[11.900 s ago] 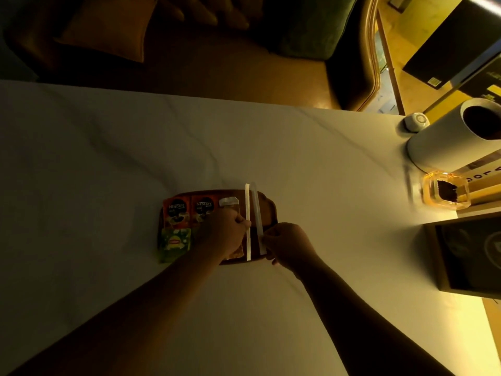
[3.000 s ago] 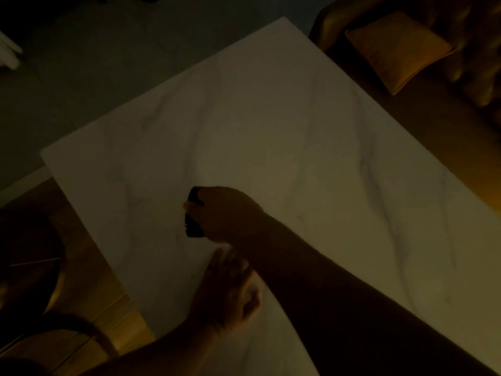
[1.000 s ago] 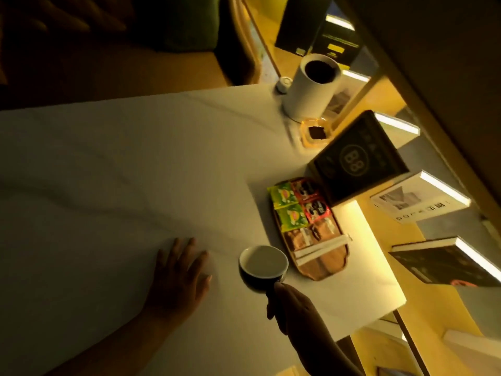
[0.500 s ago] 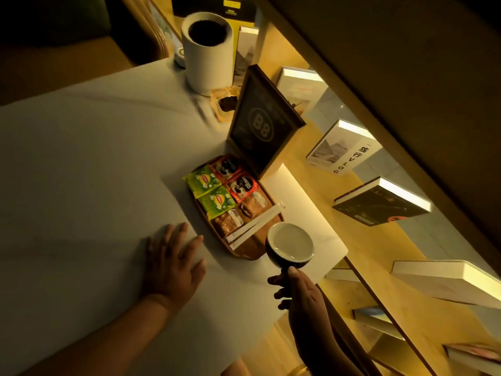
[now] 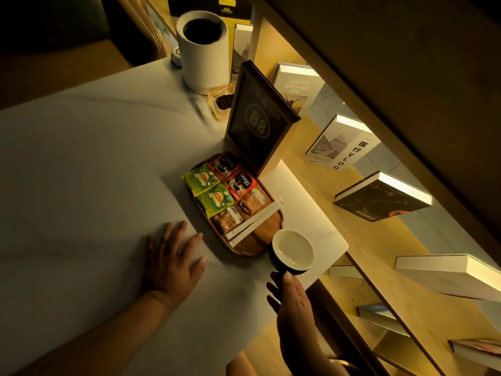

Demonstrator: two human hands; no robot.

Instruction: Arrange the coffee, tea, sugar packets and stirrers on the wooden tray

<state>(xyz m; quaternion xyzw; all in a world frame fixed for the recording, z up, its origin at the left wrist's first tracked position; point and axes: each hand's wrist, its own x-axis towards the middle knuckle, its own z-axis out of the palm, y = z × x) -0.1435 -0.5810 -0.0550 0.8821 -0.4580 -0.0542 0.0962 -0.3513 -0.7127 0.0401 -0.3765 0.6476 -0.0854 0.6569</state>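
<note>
The wooden tray lies near the table's right edge. On it sit two green tea packets, two red coffee packets, two brown sugar packets and two white stirrers laid slantwise. My right hand holds a dark cup with a white inside by its handle, just off the tray's near right end. My left hand rests flat on the table, fingers spread, to the left of the tray.
A dark framed B8 sign stands right behind the tray. Farther back are a small glass dish and a tall white cylinder. To the right, past the white marble table's edge, lit shelves hold several books.
The view has closed in on the tray. My right hand has carried the cup a little farther right, past the tray's end. My left hand stays flat on the table.
</note>
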